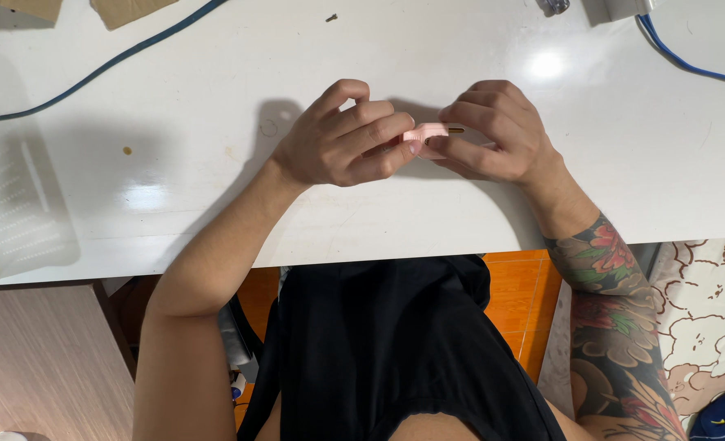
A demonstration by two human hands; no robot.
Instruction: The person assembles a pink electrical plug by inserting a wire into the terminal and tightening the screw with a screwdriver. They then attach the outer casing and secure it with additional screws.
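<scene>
- Overhead, a head-worn camera looks down at two bare hands meeting over a glossy white table [174, 204].
- Left hand [342, 143]: fingers curled closed, pinching the near end of a small pink plastic piece [424, 131].
- Right hand [493, 135]: fingers folded shut over the far end of the same piece; a thin brownish pin [455, 130] pokes out beside it (its exact kind is too small to tell).
- Pink piece sits between both hands, just above the tabletop at its middle.
- It looks light, rigid and smooth, likely slippery; its flat sides seem best to pinch, away from the slender pin.
- Blue cable [93, 73] trails across the table's far left.
</scene>
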